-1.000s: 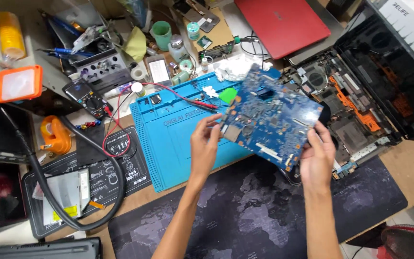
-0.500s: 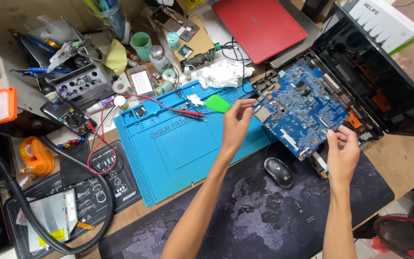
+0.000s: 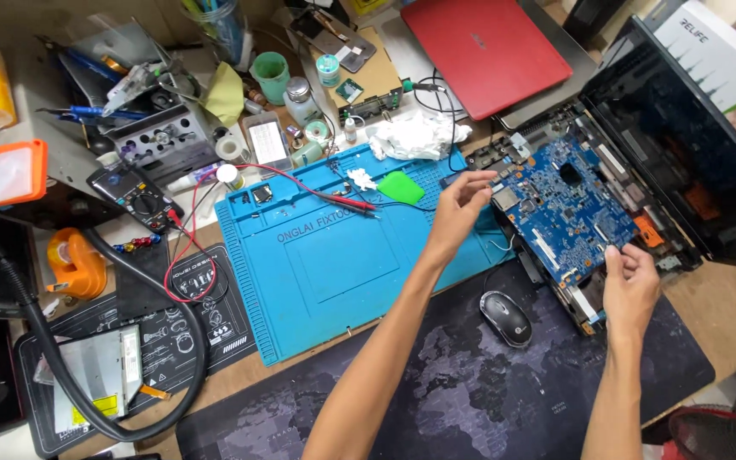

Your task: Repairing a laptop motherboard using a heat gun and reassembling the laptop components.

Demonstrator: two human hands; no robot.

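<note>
Cluttered repair worktop (image 3: 726, 315) | blue circuit board (image 3: 568, 213) over open laptop base (image 3: 641, 196) | left hand (image 3: 457, 213) fingers pinching far corner | right hand (image 3: 632, 285) fingers pinching near edge | advice: keep level, edge grip only.

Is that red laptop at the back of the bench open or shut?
Shut. The red laptop lies flat with its lid down, only the plain red top showing, no screen or keyboard visible. It rests apart from both hands.

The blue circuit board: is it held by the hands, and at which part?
Yes. The left hand grips the blue circuit board at its upper left edge, and the right hand grips its lower right edge, over the open laptop.
</note>
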